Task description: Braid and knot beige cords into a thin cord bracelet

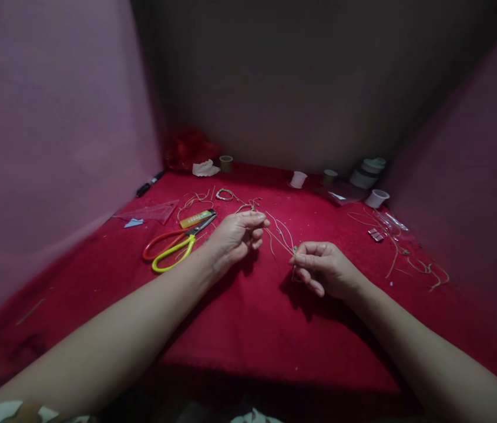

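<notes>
Item: thin cords (280, 234), mid-worktop (248, 329), stretched between our two hands.
Our left hand (236, 235) pinches one end with fingers curled; our right hand (325, 269) grips the other, fist half-closed. Both forearms rest low over the near edge. Risk, we judge: uneven pulling could tangle or slip the strands; scissors (178, 242) lie close by the left hand.
</notes>
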{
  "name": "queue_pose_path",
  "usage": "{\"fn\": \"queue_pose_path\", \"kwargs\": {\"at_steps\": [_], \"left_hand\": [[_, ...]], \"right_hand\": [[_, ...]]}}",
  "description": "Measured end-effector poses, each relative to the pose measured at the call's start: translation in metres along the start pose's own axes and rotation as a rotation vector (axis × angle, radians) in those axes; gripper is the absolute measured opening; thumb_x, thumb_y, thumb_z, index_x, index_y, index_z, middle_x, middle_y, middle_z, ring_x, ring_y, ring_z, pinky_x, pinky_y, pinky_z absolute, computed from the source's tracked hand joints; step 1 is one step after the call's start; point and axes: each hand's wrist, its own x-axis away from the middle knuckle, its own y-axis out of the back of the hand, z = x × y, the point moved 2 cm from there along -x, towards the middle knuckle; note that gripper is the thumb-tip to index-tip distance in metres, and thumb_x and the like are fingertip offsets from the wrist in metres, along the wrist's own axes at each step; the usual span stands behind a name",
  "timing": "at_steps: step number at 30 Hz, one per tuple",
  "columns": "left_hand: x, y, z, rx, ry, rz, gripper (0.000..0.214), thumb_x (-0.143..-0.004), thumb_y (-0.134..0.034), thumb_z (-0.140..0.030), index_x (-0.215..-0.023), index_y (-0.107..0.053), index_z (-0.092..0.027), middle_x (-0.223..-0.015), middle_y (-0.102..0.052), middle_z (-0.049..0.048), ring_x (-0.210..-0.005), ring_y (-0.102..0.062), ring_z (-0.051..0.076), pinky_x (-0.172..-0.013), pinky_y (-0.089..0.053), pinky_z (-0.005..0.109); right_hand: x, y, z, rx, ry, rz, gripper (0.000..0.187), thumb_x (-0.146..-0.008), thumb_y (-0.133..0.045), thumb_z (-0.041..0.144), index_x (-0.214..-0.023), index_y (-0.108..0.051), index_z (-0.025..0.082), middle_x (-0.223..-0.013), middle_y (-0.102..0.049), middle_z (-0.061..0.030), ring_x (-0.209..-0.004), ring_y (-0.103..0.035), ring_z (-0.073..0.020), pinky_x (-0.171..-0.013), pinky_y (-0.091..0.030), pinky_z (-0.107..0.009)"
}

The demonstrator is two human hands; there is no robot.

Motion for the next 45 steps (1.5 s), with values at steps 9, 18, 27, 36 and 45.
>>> {"fn": "queue_pose_path", "kwargs": {"at_steps": [9, 18, 27, 36, 45], "left_hand": [[-0.008, 0.021, -0.011, -0.423, -0.153, -0.166, 0.015, -0.071, -0.064, -0.02, -0.062, -0.052, -0.015, -0.039, -0.044, -0.0072, -0.03, -0.037, 0.004, -0.034, -0.022, 0.017], [0.012, -0.015, 0.004, -0.939, -0.53, 0.209, 0.011, -0.071, -0.058, -0.01, -0.08, -0.062, -0.015, -0.075, -0.054, -0.0009, -0.058, -0.046, 0.006, -0.056, -0.04, 0.02], [0.013, -0.013, 0.016, -1.225, -0.723, 0.251, 0.007, -0.079, -0.052, -0.014, -0.076, -0.058, -0.017, -0.08, -0.051, 0.0024, -0.068, -0.047, 0.011, -0.065, -0.039, 0.024], [0.004, 0.002, 0.017, -1.306, -0.631, 0.103, 0.011, -0.077, -0.049, -0.012, -0.073, -0.056, -0.019, -0.077, -0.054, 0.0036, -0.073, -0.051, 0.015, -0.07, -0.04, 0.027], [-0.03, 0.04, -0.014, -1.268, -0.463, -0.314, 0.011, -0.074, -0.053, -0.015, -0.078, -0.061, -0.019, -0.081, -0.059, 0.0056, -0.08, -0.054, 0.019, -0.076, -0.038, 0.03]], "right_hand": [[-0.004, 0.003, -0.001, -0.008, -0.004, -0.048, 0.015, -0.074, -0.065, 0.025, -0.067, -0.059, 0.014, -0.047, -0.059, 0.0015, -0.026, -0.044, -0.0052, -0.026, -0.027, -0.013], [-0.002, 0.004, 0.003, 0.003, 0.052, -0.085, 0.016, -0.074, -0.065, 0.025, -0.065, -0.058, 0.014, -0.046, -0.058, 0.0019, -0.026, -0.043, -0.0052, -0.027, -0.027, -0.014], [-0.001, 0.0, 0.002, 0.055, 0.033, -0.033, 0.019, -0.074, -0.065, 0.026, -0.062, -0.055, 0.014, -0.047, -0.058, 0.0022, -0.026, -0.04, -0.0042, -0.026, -0.025, -0.014], [0.001, -0.008, -0.006, 0.133, -0.049, 0.076, 0.022, -0.076, -0.062, 0.028, -0.061, -0.053, 0.015, -0.045, -0.054, 0.0036, -0.025, -0.036, -0.0036, -0.025, -0.02, -0.015], [0.0, -0.008, -0.016, 0.107, -0.001, 0.07, 0.023, -0.077, -0.062, 0.032, -0.064, -0.054, 0.015, -0.047, -0.055, 0.0043, -0.026, -0.035, -0.003, -0.026, -0.02, -0.015]]}}
